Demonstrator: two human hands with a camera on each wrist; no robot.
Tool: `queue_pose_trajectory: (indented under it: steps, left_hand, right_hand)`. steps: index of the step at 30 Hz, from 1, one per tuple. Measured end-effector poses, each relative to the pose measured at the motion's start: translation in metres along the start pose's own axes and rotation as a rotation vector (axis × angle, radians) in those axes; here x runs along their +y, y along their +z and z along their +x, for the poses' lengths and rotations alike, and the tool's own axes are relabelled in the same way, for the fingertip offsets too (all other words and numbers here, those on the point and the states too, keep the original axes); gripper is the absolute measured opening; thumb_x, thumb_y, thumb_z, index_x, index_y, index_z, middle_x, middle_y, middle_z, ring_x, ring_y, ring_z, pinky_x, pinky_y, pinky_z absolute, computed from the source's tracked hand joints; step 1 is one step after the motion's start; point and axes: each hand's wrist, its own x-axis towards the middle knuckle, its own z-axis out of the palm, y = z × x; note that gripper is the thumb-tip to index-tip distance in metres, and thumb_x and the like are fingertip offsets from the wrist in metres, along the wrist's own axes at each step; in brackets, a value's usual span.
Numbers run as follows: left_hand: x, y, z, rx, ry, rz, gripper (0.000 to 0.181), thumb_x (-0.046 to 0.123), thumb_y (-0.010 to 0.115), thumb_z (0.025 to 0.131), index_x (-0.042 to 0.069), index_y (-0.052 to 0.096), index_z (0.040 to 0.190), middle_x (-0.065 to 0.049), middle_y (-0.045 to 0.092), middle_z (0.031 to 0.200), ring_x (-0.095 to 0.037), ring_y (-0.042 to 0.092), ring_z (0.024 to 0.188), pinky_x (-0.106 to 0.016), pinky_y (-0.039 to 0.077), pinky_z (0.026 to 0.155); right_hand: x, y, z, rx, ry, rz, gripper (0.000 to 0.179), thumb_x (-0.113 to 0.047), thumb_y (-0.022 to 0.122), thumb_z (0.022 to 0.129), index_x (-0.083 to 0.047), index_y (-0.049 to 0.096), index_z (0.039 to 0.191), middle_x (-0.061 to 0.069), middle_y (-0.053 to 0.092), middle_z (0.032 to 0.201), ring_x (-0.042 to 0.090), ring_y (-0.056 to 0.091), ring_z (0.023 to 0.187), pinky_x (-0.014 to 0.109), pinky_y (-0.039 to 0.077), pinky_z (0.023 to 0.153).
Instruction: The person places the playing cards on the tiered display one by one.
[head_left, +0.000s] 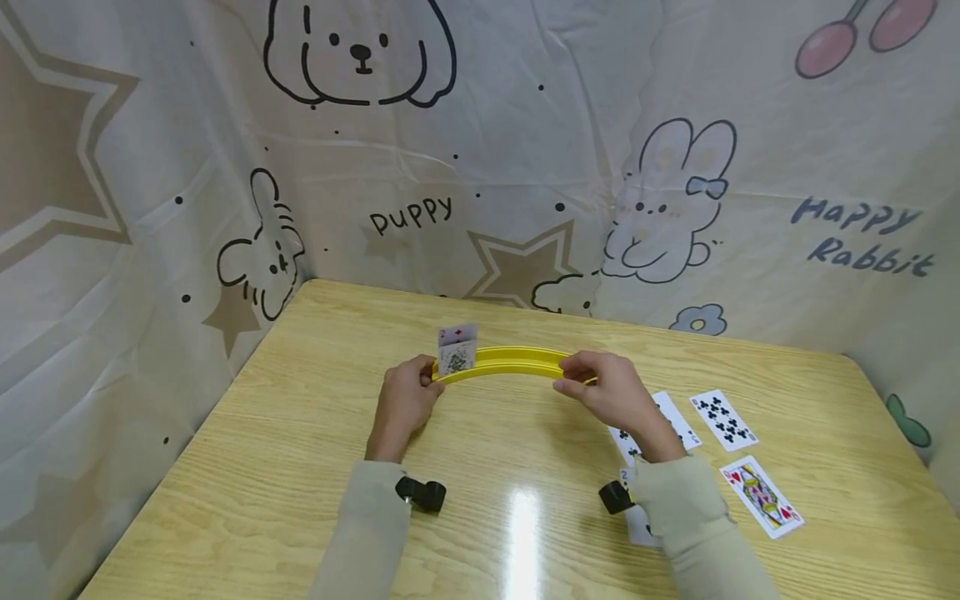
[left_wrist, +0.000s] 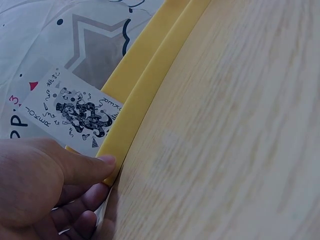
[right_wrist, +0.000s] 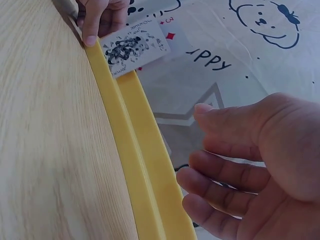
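Rack [head_left: 517, 356] toward far edge of desk [head_left: 300, 467] | left hand [head_left: 405, 402] pinching its end; right hand [head_left: 609, 390] loose, fingers apart | I'd steady it, keeping cards [head_left: 456, 358] upright

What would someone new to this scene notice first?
Probably the bright yellow curved rack near the middle of the wooden table, with a joker standing in its left end, where the left hand pinches it. The queen of hearts, face up on the table's right side, may draw the eye next. Behind, the pale cloth shows large cartoon drawings, including a rabbit towards the right.
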Motion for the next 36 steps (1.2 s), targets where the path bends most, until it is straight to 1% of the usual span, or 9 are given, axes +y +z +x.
queue_pose_trajectory:
  steps: [6,10,16,19,26,32,36]
  left_hand:
    - [0.001,-0.001,-0.001,-0.011,0.0,0.001,0.035,0.007,0.076,0.089,0.002,0.068,0.123,-0.01,0.069,0.102,-0.02,0.063,0.089,-0.038,0.052,0.077]
    - [0.001,-0.001,-0.001,-0.015,0.0,-0.008,0.035,0.007,0.076,0.089,0.002,0.068,0.123,-0.011,0.07,0.104,-0.02,0.063,0.091,-0.038,0.053,0.078]
    - [0.0,0.0,0.001,-0.017,-0.01,-0.014,0.035,0.007,0.075,0.09,0.002,0.068,0.124,-0.011,0.07,0.106,-0.021,0.064,0.094,-0.039,0.053,0.08]
    - [0.0,-0.001,0.002,-0.021,-0.014,-0.011,0.035,0.008,0.075,0.09,0.002,0.067,0.124,-0.011,0.07,0.107,-0.022,0.064,0.095,-0.039,0.053,0.08]
    - [0.0,-0.002,0.002,-0.021,-0.028,-0.016,0.035,0.007,0.075,0.09,0.002,0.067,0.125,-0.011,0.069,0.107,-0.021,0.064,0.093,-0.037,0.053,0.079]
    - [0.0,-0.002,0.001,-0.028,-0.025,-0.018,0.037,0.007,0.076,0.09,0.002,0.067,0.125,-0.011,0.069,0.106,-0.019,0.063,0.09,-0.036,0.053,0.078]
    - [0.0,-0.002,0.001,-0.029,-0.014,-0.018,0.037,0.007,0.075,0.09,0.001,0.066,0.125,-0.011,0.069,0.106,-0.02,0.063,0.09,-0.036,0.053,0.078]
  right_hand:
    - [0.007,-0.009,-0.006,0.014,0.01,-0.009,0.031,-0.017,0.074,0.092,0.005,0.07,0.114,0.009,0.07,0.1,0.025,0.065,0.089,0.041,0.055,0.078]
    - [0.01,-0.016,-0.01,0.022,0.03,-0.037,0.03,-0.016,0.075,0.092,0.005,0.071,0.113,0.008,0.07,0.098,0.025,0.065,0.087,0.039,0.055,0.074]
    - [0.021,-0.024,-0.015,0.045,0.044,-0.074,0.03,-0.016,0.076,0.09,0.005,0.071,0.111,0.006,0.071,0.093,0.026,0.066,0.086,0.038,0.054,0.072]
    - [0.025,-0.028,-0.017,0.045,0.06,-0.083,0.03,-0.016,0.076,0.091,0.005,0.071,0.111,0.006,0.071,0.093,0.027,0.066,0.087,0.037,0.053,0.071]
    - [0.033,-0.035,-0.022,0.029,0.136,-0.1,0.034,-0.019,0.074,0.093,0.005,0.069,0.116,0.007,0.069,0.095,0.026,0.062,0.089,0.035,0.051,0.071]
    - [0.041,-0.037,-0.028,0.038,0.149,-0.111,0.034,-0.017,0.074,0.092,0.007,0.069,0.115,0.008,0.068,0.093,0.025,0.062,0.085,0.035,0.05,0.069]
    - [0.046,-0.038,-0.031,0.04,0.183,-0.114,0.035,-0.017,0.074,0.092,0.007,0.068,0.117,0.007,0.067,0.093,0.025,0.061,0.085,0.036,0.05,0.071]
